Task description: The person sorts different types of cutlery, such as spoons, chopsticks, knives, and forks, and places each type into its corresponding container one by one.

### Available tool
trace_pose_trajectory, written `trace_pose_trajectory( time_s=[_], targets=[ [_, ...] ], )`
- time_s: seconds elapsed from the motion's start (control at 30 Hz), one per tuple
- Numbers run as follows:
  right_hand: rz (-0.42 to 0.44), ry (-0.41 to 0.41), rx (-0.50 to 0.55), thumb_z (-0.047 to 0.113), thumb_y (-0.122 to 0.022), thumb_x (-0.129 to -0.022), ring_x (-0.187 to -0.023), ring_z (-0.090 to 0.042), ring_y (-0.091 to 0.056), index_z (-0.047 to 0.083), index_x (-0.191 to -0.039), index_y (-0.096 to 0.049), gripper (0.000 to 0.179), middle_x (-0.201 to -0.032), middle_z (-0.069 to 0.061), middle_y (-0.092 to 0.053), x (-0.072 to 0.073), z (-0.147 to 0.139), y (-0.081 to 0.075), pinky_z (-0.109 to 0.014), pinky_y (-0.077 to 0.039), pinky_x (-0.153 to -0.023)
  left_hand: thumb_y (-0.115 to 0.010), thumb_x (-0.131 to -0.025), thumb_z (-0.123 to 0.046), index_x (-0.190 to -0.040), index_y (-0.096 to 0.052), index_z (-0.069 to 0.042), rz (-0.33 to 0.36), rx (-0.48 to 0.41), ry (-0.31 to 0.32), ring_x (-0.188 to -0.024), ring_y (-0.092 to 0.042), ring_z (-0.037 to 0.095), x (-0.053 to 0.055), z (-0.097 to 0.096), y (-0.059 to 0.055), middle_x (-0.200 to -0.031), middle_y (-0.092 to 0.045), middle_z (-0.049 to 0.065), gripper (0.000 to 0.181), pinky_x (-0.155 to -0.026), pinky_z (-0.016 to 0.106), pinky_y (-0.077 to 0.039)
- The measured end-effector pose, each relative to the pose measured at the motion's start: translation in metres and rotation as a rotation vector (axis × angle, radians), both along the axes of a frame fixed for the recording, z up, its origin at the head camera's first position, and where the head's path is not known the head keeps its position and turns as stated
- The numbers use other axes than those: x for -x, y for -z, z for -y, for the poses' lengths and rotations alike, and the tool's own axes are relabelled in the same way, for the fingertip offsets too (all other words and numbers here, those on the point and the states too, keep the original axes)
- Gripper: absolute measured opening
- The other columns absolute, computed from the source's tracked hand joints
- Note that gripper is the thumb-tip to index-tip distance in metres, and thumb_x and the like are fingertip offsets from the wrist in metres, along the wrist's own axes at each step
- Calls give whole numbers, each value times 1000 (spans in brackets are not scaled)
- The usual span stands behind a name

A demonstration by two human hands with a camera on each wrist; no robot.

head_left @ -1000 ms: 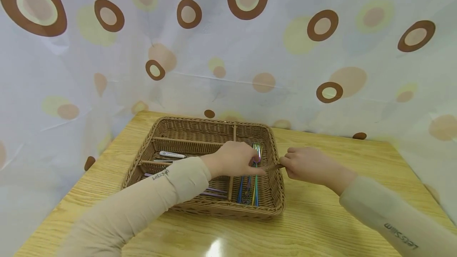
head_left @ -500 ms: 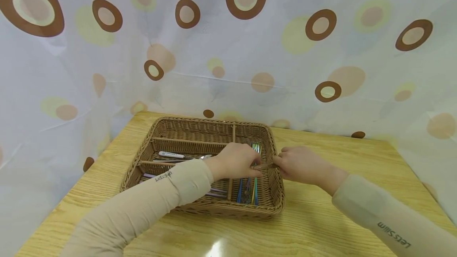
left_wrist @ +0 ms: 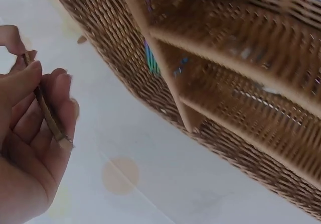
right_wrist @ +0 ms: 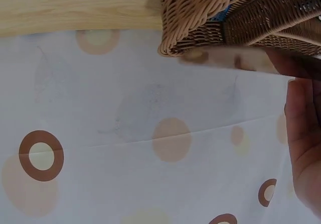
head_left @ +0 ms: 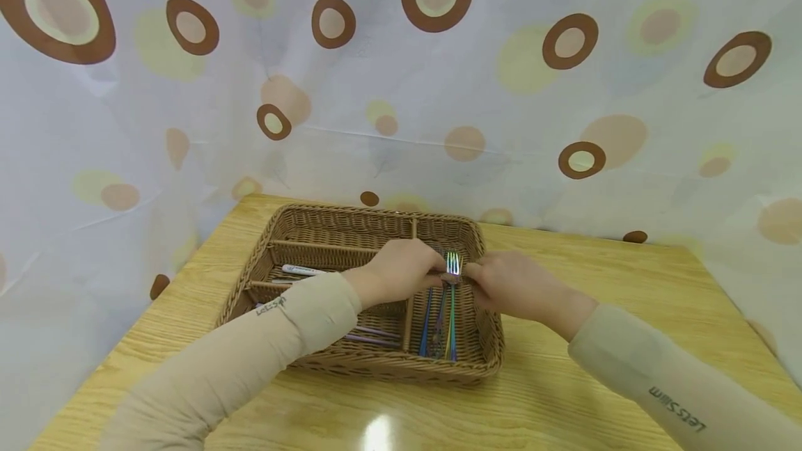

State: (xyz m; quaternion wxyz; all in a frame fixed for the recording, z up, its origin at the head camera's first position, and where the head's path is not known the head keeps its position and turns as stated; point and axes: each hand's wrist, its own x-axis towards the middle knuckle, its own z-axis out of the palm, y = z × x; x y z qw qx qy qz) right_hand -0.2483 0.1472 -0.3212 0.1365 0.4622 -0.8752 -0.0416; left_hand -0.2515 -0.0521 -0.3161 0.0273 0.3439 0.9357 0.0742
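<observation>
My left hand [head_left: 401,271] is over the right-hand compartment of a wicker basket [head_left: 401,366]. Its thumb and fingers pinch a slim, shiny metal piece of cutlery that looks like a table knife [left_wrist: 46,108]. In the right wrist view the flat, mirror-like blade of this knife [right_wrist: 230,59] runs sideways in front of the basket. My right hand [head_left: 523,285], at the basket's right rim, grips the other part of it with thumb and fingers. Below the hands, forks [head_left: 453,263] with rainbow-coloured tines and handles lie in the compartment.
Wicker dividers [head_left: 341,249] split the basket into compartments. A white-handled utensil [head_left: 302,270] lies in a left middle one, purple sticks [head_left: 376,338] in the front one. The basket stands on a wooden table [head_left: 595,367] before a dotted white cloth [head_left: 376,54].
My right hand has moved left to the basket's rim, and my left hand has shifted slightly up. The hands are closer together, with the knife still between them. The basket stays in place.
</observation>
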Motion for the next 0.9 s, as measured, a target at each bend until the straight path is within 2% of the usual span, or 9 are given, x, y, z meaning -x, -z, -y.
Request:
trace_pose_trajectory(
  time_s=[0.17,0.33,0.43,0.53,0.57,0.7,0.83,0.9],
  targets=[
    [-80,-13,88,7,-68,-74,-49,-4,-33,10,-74,-58,10,-56,5,-49,4,2,-1,-18,-29,-44,-62,-90,-26,-94,-71,-17,4,-59,-19,-70,-61,8,7,14,-6,-87,-70,-4,14,-65,27,-49],
    [-146,-2,184,20,-72,-78,-52,-7,-47,10,-77,-62,15,-63,1,-59,9,-13,0,-22,-38,-46,-62,-90,-23,-100,-70,-16,23,-75,-84,-81,-65,12,17,34,-7,-96,-71,-2,15,-73,31,-52],
    [-185,33,244,42,-55,-92,-56,-13,-56,8,-81,-64,36,-68,-2,-63,10,-30,0,-26,-43,-48,-61,-91,-20,-105,-69,-13,40,-78,-126,-88,-65,15,29,52,-3,-102,-70,2,18,-78,32,-52],
    [-189,87,280,53,-40,-96,-58,-16,-58,8,-83,-64,54,-69,-3,-64,8,-51,3,-29,-45,-48,-61,-91,-15,-107,-68,-8,61,-81,-163,-91,-65,19,46,75,2,-105,-69,7,19,-81,34,-52],
    [-179,115,287,55,-41,-95,-59,-16,-59,8,-83,-64,54,-70,-3,-65,7,-59,4,-29,-45,-48,-60,-91,-13,-107,-68,-7,73,-79,-176,-91,-65,20,52,84,4,-105,-68,8,19,-81,35,-51],
    [-148,228,273,44,-63,-85,-56,-13,-56,11,-82,-65,33,-70,1,-63,-4,-92,12,-26,-41,-46,-60,-90,-7,-102,-68,-2,96,-56,-193,-90,-64,25,74,117,12,-99,-68,13,15,-80,38,-51],
    [-142,339,245,45,-70,-79,-52,-10,-52,16,-79,-65,29,-66,5,-61,-16,-122,19,-21,-34,-42,-60,-90,-5,-104,-68,1,128,-21,-193,-95,-64,30,93,145,23,-101,-68,16,17,-84,40,-51],
    [-153,369,242,46,-70,-77,-50,-8,-50,17,-78,-64,30,-64,7,-60,-20,-133,23,-19,-31,-41,-59,-90,-6,-107,-67,2,162,-3,-215,-98,-63,32,99,156,30,-105,-67,18,20,-85,42,-51]
  ],
)
